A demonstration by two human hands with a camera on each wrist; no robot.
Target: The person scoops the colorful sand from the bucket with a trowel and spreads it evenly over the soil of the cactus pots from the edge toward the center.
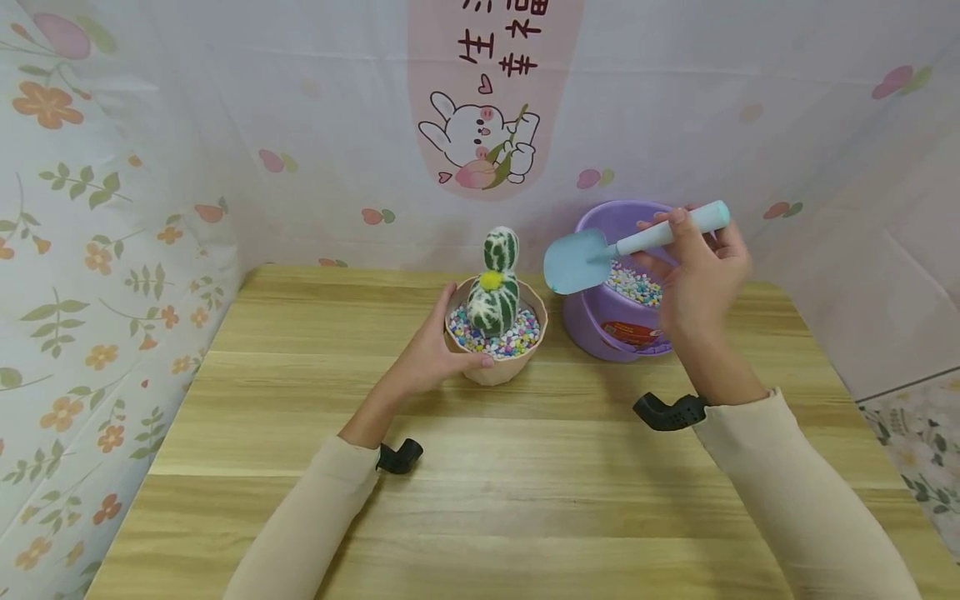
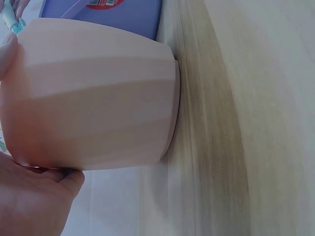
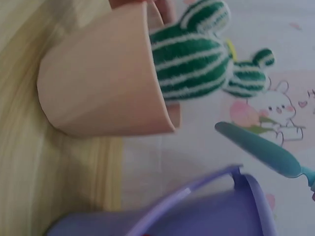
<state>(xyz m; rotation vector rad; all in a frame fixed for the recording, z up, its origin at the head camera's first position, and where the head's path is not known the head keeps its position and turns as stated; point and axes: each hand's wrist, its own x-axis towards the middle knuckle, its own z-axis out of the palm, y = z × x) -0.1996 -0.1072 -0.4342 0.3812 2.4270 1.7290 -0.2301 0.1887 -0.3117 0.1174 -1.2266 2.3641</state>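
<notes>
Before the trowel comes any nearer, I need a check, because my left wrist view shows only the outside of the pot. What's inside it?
Observer: In the pot, a green-and-white cactus stands upright among multicoloured pebbles.
Operator: And what's inside the purple bucket?
Observer: The head view shows a bed of similar pebbles in it.
Operator: Is the trowel touching the pot?
Observer: No. The right hand holds it up by the handle, and the right wrist view shows a gap between its blade and the pot.
</notes>
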